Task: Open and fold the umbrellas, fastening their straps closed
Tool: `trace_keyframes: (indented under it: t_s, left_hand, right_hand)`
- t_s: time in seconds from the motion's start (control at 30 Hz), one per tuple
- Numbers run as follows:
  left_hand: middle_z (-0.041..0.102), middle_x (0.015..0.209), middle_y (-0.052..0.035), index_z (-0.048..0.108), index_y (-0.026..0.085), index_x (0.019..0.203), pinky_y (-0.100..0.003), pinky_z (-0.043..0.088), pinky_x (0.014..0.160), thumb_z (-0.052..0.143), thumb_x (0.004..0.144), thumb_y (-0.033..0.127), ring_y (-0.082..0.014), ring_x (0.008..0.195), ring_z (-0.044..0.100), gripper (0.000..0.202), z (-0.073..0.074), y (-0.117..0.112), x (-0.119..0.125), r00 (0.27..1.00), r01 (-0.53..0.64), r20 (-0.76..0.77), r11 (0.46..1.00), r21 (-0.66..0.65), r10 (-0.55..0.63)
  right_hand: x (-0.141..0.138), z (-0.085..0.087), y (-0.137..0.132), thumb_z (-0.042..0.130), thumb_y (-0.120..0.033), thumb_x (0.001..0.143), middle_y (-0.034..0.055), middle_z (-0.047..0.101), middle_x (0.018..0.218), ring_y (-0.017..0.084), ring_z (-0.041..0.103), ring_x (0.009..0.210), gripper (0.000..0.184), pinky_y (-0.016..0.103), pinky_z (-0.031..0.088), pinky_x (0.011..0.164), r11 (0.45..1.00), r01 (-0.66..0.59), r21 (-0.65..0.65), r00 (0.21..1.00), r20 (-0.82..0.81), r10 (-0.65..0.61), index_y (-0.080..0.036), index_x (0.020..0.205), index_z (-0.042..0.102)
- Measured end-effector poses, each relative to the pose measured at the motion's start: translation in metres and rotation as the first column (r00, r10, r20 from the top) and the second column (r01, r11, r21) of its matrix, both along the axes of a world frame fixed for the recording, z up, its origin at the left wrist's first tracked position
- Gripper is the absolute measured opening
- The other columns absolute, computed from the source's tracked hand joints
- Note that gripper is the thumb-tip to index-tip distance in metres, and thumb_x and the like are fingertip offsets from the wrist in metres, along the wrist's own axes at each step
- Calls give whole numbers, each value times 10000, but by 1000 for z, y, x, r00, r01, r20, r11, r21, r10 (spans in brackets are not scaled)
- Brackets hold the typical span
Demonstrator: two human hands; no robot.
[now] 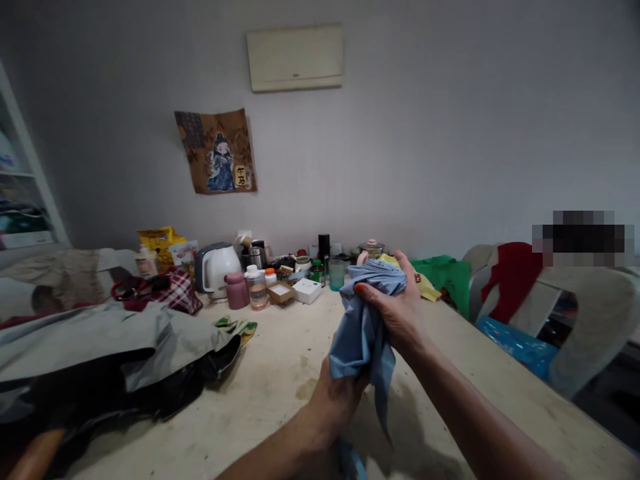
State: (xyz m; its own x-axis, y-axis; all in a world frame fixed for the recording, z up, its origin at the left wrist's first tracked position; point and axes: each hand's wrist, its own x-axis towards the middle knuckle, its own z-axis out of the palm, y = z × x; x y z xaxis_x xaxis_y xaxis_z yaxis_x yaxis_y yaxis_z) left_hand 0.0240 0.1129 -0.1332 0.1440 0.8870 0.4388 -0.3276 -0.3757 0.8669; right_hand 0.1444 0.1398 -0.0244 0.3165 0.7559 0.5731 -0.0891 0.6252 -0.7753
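A light blue cloth [357, 340], gathered into folds at its top, is held up above the table between my two hands. My right hand [400, 310] is closed around the bunched upper part, its thumb pressed on the near side of the folds. Lower down, my left hand [337, 397] grips the cloth from beneath, and the fabric covers most of its fingers. A loose pointed end hangs down past the left hand. More blue fabric shows below the wrists at the bottom edge.
The pale table [285, 347] carries a grey and black garment [165, 340] at left. Along the back stand a white kettle [220, 270], a pink jar [237, 291], a small white box [307, 291] and a teal cup [337, 274]. Draped chairs [595, 320] are at right.
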Motion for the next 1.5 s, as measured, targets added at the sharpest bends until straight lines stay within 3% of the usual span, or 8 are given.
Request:
trace_keyframes:
  t_s: [0.23, 0.7, 0.93, 1.07, 1.17, 1.27, 1.37, 1.5]
  left_hand:
    - [460, 1450, -123, 506, 254, 1379, -381, 390, 1050, 865, 597, 447, -313, 1338, 417, 881, 26, 6, -28, 999, -28, -33, 986, 163, 34]
    - [611, 1251, -106, 699, 258, 1157, -390, 332, 1102, 770, 740, 173, -279, 1227, 507, 432, 78, -20, -34, 848, -415, 3, 660, 626, 530]
    - [567, 652, -12, 667, 174, 729, -240, 417, 631, 620, 879, 428, -141, 633, 508, 299, 114, 0, -32, 871, -368, -108, 782, 503, 479]
    - [518, 640, 14, 576, 177, 742, -228, 395, 581, 576, 866, 563, -128, 597, 471, 405, 106, 15, -34, 878, -469, 34, 846, 254, 477]
    - [597, 833, -33, 615, 200, 877, -269, 447, 774, 615, 886, 416, -169, 799, 562, 216, 87, -2, -40, 748, -633, 127, 642, 432, 652]
    - [598, 996, -73, 720, 242, 959, -314, 434, 903, 785, 743, 279, -220, 951, 557, 229, 62, -31, -46, 774, -434, -15, 548, 715, 633]
    - [588, 1052, -88, 752, 266, 1014, -306, 435, 897, 889, 594, 252, -239, 986, 539, 442, 40, -48, -45, 759, -349, -187, 633, 691, 624]
    - [578, 858, -35, 663, 207, 934, -252, 437, 702, 875, 619, 337, -159, 744, 516, 401, 18, -52, -34, 806, -570, -58, 799, 192, 589]
  right_hand:
    - [9, -1, 12, 880, -386, 511, 93, 664, 1101, 228, 660, 923, 912, 421, 525, 895, 999, -29, 28, 999, -27, 30, -195, 1299, 464]
    - [12, -10, 7, 839, -603, 555, 159, 534, 1329, 275, 606, 1107, 1022, 454, 469, 1006, 955, -235, 180, 970, 109, 219, -209, 1388, 396]
    - [10, -5, -5, 849, -614, 521, 168, 511, 1359, 309, 553, 1203, 1072, 492, 430, 1049, 959, -225, 175, 966, 166, 196, -209, 1397, 382]
    - [5, -1, -10, 867, -499, 565, 146, 549, 1314, 272, 589, 1143, 918, 473, 437, 1051, 983, -108, 146, 986, 144, 87, -208, 1323, 439]
    - [5, -1, -7, 853, -484, 598, 123, 603, 1227, 244, 627, 1059, 826, 463, 471, 1014, 993, -30, 118, 993, 113, 16, -210, 1272, 460]
    - [6, -2, -1, 862, -480, 575, 104, 639, 1149, 239, 645, 1010, 812, 456, 499, 978, 995, -32, 100, 996, 84, 23, -205, 1237, 480]
    - [5, -2, 0, 864, -469, 575, 100, 649, 1129, 235, 652, 992, 808, 445, 510, 962, 994, -59, 95, 997, 63, 53, -203, 1236, 483]
    - [3, -1, -3, 873, -455, 567, 106, 638, 1152, 231, 648, 1002, 832, 441, 500, 980, 992, -71, 100, 996, 63, 65, -205, 1253, 473]
